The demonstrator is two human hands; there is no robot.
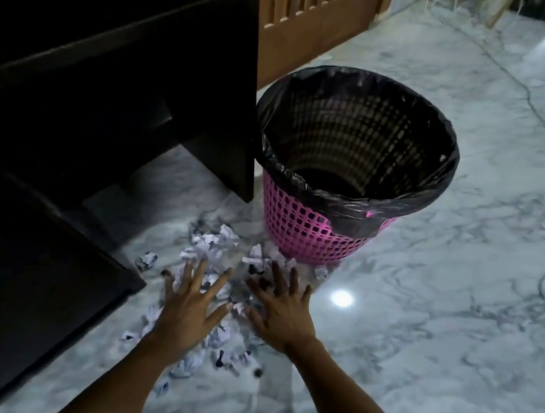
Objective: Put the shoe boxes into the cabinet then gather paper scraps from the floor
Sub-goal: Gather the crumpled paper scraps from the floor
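Observation:
Several crumpled white paper scraps [215, 244] lie scattered on the marble floor in front of the dark cabinet [110, 66]. My left hand [192, 303] hovers palm down over the pile, fingers spread, holding nothing. My right hand [280, 310] is beside it, also palm down with fingers apart, over scraps near the bin. More scraps lie under and behind both forearms. No shoe boxes are visible; the cabinet's inside is too dark to see.
A pink mesh waste bin [299, 230] lined with a black bag [351, 195] stands just beyond the scraps, against the cabinet's side panel. A wooden slatted door [308, 15] is behind it. Grey-white marble floor [459, 298] spreads to the right.

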